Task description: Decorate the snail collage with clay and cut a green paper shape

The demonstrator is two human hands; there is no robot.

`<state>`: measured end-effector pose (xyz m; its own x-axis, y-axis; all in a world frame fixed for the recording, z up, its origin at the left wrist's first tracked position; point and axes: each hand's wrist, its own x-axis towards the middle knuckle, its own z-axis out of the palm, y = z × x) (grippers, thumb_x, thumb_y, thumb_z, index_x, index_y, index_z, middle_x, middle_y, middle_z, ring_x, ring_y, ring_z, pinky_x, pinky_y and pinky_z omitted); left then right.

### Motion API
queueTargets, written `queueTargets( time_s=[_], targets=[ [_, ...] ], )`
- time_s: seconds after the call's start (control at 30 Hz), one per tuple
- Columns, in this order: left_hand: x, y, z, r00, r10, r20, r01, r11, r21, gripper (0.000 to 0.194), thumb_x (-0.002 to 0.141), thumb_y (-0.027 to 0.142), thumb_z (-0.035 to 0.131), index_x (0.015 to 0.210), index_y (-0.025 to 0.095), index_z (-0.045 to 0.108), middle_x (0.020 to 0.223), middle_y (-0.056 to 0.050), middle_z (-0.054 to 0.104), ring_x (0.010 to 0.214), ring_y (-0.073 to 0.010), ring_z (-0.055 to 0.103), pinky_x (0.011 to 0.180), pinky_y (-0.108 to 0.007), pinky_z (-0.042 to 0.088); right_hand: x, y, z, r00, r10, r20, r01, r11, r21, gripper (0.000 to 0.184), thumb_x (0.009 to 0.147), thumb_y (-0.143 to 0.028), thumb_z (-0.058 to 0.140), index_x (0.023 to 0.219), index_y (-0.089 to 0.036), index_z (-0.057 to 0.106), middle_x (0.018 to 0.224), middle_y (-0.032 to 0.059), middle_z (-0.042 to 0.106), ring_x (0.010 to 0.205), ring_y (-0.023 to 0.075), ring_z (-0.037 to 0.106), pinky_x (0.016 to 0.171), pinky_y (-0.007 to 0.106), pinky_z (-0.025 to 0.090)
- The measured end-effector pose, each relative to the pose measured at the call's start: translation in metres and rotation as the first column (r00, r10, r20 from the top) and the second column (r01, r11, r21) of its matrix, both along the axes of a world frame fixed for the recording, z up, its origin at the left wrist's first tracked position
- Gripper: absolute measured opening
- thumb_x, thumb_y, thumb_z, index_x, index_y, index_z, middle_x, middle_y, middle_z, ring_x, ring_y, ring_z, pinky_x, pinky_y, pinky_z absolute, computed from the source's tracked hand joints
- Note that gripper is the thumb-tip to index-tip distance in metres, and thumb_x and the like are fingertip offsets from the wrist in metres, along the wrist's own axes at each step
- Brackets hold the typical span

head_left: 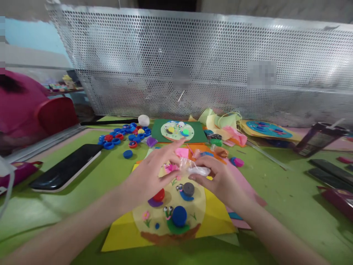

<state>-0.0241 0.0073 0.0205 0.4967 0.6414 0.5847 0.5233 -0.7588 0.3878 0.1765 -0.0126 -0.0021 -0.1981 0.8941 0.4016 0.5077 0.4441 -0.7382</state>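
Between my hands is a small clear plastic packet with white modelling clay (200,170) in it. My right hand (220,178) pinches the packet at its right side, fingers closed. My left hand (153,167) has thumb and bent fingers at the packet's thin plastic end, one finger stretched out above. Beneath them lies a yellow card (121,224) with a pale round picture (140,215). On it are clay snails with a blue bottle cap (179,216), a grey cap (188,189) and a red cap (159,195) as shells. My left hand partly covers the picture's upper left.
Blue and red caps (118,135) lie at the back left, near a black phone-like device (67,167). Behind stand a green card (157,132) and a perforated metal panel (165,48). Crumpled paper (220,121), clay packets (220,151) and a dark cup (320,139) are right.
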Motion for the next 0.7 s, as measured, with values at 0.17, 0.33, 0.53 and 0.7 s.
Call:
queueTargets(
  time_s=[0.17,0.33,0.53,0.7],
  targets=[
    [-0.001,-0.001,-0.003,0.999,-0.043,0.032,0.045,0.996,-0.081,0.082,0.082,0.022,0.059,0.141,0.03,0.003,0.081,0.003,0.069,0.096,-0.0193,0.059,0.085,-0.034,0.048,-0.001,-0.001,0.003,0.999,0.051,0.012,-0.051,0.998,-0.045,0.012,0.072,-0.031,0.065,0.071,-0.021,0.058,0.07,-0.0021,0.056,0.061,0.0121,0.048,0.053,0.023,0.038],
    [-0.001,-0.001,-0.003,0.991,-0.106,0.081,0.118,0.981,-0.155,0.083,0.082,0.024,0.058,0.142,0.028,0.001,0.08,0.001,0.068,0.088,-0.0195,0.063,0.082,-0.034,0.051,-0.004,-0.005,0.007,0.986,0.152,-0.071,-0.158,0.983,-0.094,0.014,0.073,-0.034,0.065,0.073,-0.021,0.059,0.069,-0.002,0.056,0.062,0.012,0.05,0.054,0.023,0.039],
    [-0.003,-0.002,0.0,0.988,-0.097,0.117,0.118,0.974,-0.195,0.092,0.076,0.025,0.066,0.142,0.029,0.002,0.077,0.001,0.067,0.083,-0.0197,0.064,0.078,-0.033,0.053,-0.004,-0.005,0.006,0.969,0.099,-0.228,-0.138,0.977,-0.163,0.014,0.069,-0.032,0.067,0.073,-0.021,0.06,0.069,-0.0018,0.055,0.059,0.0114,0.049,0.049,0.022,0.038],
    [0.0,-0.004,-0.003,0.985,-0.106,0.14,0.127,0.98,-0.152,0.087,0.079,0.021,0.062,0.142,0.027,0.004,0.073,0.001,0.068,0.09,-0.0209,0.062,0.082,-0.035,0.051,-0.005,-0.007,0.011,0.942,0.138,-0.305,-0.231,0.927,-0.294,0.011,0.068,-0.031,0.065,0.071,-0.022,0.059,0.066,-0.0028,0.054,0.054,0.0108,0.049,0.046,0.022,0.039]
  ],
)
